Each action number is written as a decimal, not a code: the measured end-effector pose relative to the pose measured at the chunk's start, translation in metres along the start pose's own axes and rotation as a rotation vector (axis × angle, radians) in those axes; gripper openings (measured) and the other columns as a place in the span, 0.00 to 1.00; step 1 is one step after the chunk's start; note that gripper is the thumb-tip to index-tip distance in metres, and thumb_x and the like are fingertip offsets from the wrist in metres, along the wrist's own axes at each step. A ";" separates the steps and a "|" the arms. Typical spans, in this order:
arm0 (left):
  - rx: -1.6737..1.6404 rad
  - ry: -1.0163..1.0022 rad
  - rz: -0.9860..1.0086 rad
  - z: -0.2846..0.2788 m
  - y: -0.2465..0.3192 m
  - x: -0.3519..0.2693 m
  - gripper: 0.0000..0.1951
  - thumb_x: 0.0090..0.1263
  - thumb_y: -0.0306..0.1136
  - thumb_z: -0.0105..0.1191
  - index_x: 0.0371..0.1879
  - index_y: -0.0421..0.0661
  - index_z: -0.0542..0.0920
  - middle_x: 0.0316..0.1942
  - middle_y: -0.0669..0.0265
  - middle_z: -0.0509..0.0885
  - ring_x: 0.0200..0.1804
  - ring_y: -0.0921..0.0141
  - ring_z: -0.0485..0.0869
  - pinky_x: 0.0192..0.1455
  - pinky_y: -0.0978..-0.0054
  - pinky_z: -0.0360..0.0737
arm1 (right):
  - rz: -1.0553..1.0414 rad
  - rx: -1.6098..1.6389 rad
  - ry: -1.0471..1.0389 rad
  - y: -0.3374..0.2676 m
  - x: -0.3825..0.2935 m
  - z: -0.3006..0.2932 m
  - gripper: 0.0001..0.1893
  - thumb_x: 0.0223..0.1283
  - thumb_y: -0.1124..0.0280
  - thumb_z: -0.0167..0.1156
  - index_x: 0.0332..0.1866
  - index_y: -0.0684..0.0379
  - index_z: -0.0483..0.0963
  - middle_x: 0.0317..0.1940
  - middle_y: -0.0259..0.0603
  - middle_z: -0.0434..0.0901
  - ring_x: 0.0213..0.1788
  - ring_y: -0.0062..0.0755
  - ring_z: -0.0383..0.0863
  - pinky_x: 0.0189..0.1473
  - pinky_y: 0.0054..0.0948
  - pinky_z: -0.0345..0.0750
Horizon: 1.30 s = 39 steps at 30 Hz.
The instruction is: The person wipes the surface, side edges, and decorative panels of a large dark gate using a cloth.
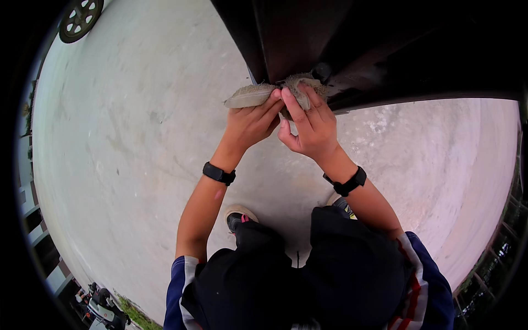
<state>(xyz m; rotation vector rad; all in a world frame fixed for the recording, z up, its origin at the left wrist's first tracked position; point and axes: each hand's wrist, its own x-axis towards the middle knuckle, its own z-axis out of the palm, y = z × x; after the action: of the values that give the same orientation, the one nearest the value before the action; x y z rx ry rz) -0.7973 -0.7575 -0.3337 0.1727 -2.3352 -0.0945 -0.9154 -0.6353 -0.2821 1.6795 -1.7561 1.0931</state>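
A greyish cloth point(249, 95) with a rough pile is bunched at the lower edge of a dark, glossy panel point(297, 37). My left hand point(253, 123) holds its left part, with the fingertips at the cloth's edge. My right hand point(311, 119) lies with its fingers spread on the bunched right part, against the panel's corner; its thumb stands apart. The fingertips of both hands nearly meet. Whether this is one cloth or two I cannot tell. A black band sits on each wrist.
Pale concrete ground point(123, 144) surrounds my shoes point(239, 218). A spoked wheel point(81, 18) stands at the upper left. At the lower left is a parked motorcycle or scooter point(103, 309) beside a grass strip point(136, 314). A fence point(491, 255) runs at the right.
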 end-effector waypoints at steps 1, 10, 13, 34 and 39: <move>-0.002 0.003 -0.027 0.001 0.003 -0.006 0.24 0.52 0.32 0.63 0.53 0.53 0.83 0.64 0.78 0.76 0.55 0.71 0.81 0.51 0.65 0.79 | 0.002 0.004 0.003 0.001 0.002 -0.003 0.30 0.43 0.75 0.60 0.60 0.60 0.75 0.51 0.46 0.80 0.53 0.44 0.81 0.50 0.34 0.81; 0.014 -0.011 -0.144 -0.004 0.008 -0.026 0.26 0.56 0.30 0.63 0.57 0.45 0.79 0.67 0.60 0.73 0.54 0.62 0.81 0.52 0.66 0.79 | -0.088 0.100 -0.081 -0.003 0.018 -0.002 0.28 0.43 0.72 0.60 0.58 0.58 0.77 0.51 0.44 0.80 0.52 0.41 0.80 0.55 0.36 0.79; 0.022 0.017 -0.124 -0.009 0.012 -0.020 0.27 0.56 0.28 0.63 0.59 0.44 0.79 0.68 0.62 0.72 0.55 0.61 0.81 0.54 0.64 0.79 | -0.070 0.018 -0.099 0.006 0.014 -0.012 0.29 0.42 0.71 0.61 0.58 0.59 0.76 0.52 0.43 0.80 0.53 0.39 0.80 0.56 0.35 0.78; 0.075 -0.080 0.093 -0.028 0.062 0.028 0.26 0.56 0.25 0.54 0.58 0.51 0.78 0.62 0.72 0.79 0.55 0.82 0.80 0.79 0.70 0.50 | -0.067 0.072 0.169 0.027 -0.039 -0.083 0.42 0.47 0.71 0.63 0.70 0.60 0.53 0.58 0.59 0.70 0.55 0.63 0.77 0.58 0.54 0.75; 0.160 0.305 0.313 -0.016 0.087 0.094 0.23 0.61 0.31 0.50 0.58 0.56 0.76 0.66 0.76 0.73 0.52 0.86 0.79 0.80 0.66 0.46 | -0.134 0.191 0.300 0.051 -0.023 -0.094 0.43 0.49 0.64 0.60 0.71 0.61 0.50 0.61 0.61 0.66 0.58 0.61 0.74 0.64 0.54 0.71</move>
<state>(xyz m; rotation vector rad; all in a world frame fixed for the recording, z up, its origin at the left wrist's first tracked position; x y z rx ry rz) -0.8591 -0.6862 -0.2450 -0.0956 -2.0358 0.2576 -0.9789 -0.5497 -0.2582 1.6151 -1.3703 1.4036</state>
